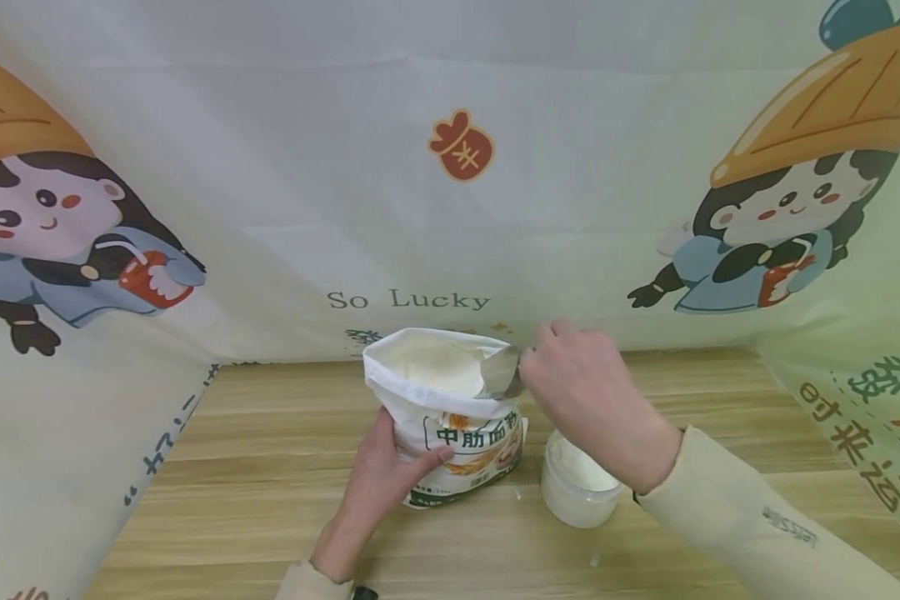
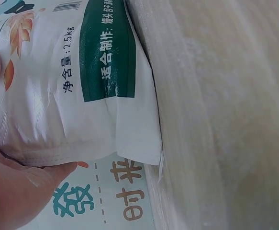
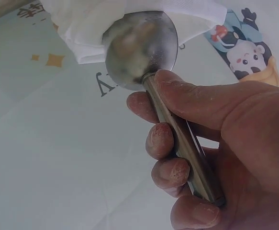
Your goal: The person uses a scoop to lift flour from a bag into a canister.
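Note:
A white flour bag (image 1: 461, 450) with green printing stands on the table, its top folded open and pale flour (image 1: 431, 367) visible inside. My left hand (image 1: 390, 475) holds the bag's left side, thumb across the printed front. In the left wrist view, the bag (image 2: 48, 120) fills the upper left beside that hand. My right hand (image 1: 581, 392) grips a metal scoop (image 1: 501, 372) whose bowl sits over the bag's right rim, with flour at its edge. The right wrist view has my fingers wrapped round the scoop's handle (image 3: 182, 139).
A clear round jar (image 1: 579, 508) of white powder stands to the right of the bag, under my right forearm. Small white specks lie on the wood-grain table (image 1: 240, 467) near it. A printed cloth (image 1: 307, 208) hangs behind and along both sides.

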`<state>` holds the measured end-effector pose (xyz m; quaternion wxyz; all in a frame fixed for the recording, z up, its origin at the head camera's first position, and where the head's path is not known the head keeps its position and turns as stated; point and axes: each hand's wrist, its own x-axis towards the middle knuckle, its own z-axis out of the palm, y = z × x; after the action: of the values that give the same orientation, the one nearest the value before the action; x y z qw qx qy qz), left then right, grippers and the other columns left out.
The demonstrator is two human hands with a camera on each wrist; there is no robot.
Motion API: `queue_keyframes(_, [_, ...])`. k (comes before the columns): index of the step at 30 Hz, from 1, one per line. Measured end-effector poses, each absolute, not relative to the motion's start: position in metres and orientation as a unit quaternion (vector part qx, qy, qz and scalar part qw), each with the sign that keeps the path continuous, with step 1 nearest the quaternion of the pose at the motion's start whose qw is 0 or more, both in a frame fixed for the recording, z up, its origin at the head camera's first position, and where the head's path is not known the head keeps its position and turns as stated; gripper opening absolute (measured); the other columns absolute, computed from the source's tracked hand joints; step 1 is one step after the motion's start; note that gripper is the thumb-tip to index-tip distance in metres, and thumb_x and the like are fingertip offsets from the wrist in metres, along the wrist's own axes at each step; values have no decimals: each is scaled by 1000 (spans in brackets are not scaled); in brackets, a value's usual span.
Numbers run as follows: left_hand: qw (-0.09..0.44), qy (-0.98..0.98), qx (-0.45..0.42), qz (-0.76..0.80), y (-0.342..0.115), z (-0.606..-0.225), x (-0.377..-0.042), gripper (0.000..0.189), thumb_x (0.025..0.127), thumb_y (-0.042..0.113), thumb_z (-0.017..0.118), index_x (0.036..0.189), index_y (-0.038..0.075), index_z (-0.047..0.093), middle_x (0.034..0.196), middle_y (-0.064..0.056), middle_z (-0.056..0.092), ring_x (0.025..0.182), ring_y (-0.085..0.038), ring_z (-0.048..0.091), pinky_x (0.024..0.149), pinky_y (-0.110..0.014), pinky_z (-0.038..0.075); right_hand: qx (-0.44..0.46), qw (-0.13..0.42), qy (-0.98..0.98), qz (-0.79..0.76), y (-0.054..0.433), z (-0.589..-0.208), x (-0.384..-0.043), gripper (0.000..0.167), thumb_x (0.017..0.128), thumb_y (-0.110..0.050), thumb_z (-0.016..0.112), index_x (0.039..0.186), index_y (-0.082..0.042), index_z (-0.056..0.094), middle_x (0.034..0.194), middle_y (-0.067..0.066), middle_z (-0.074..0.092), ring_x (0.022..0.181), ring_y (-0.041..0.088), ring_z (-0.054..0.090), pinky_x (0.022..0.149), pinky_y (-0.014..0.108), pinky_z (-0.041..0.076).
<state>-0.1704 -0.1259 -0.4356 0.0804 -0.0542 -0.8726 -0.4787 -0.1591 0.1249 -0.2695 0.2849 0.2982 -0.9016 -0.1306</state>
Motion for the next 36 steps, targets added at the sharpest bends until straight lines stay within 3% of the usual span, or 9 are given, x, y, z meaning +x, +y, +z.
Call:
queue_keyframes(12, [84, -871, -54, -481, -126, -438, -170, 88, 77, 34, 92, 144, 3, 44, 126, -18, 66, 116, -36, 64, 102, -56, 51, 290, 253, -913, -136, 112, -277, -167, 20, 77, 6, 74, 66, -10, 70, 66, 5, 50, 59, 18, 44, 44, 30, 39])
queue_keyframes(21, [84, -870, -58, -483, -126, -439, -169, 87, 78, 34, 92, 145, 5, 44, 127, -16, 66, 116, -35, 64, 101, -56, 51, 286, 239, -919, -129, 104, -284, -172, 25, 84, 6, 72, 67, -12, 69, 67, 5, 50, 61, 18, 45, 44, 29, 42])
queue_keyframes(36, [82, -869, -56, -485, -124, -438, -170, 85, 78, 35, 92, 144, 7, 45, 127, -14, 66, 117, -33, 64, 103, -55, 50, 286, 208, -929, -113, 97, -288, -187, 17, 88, -1, 74, 76, -12, 77, 66, 5, 55, 60, 17, 48, 45, 31, 47])
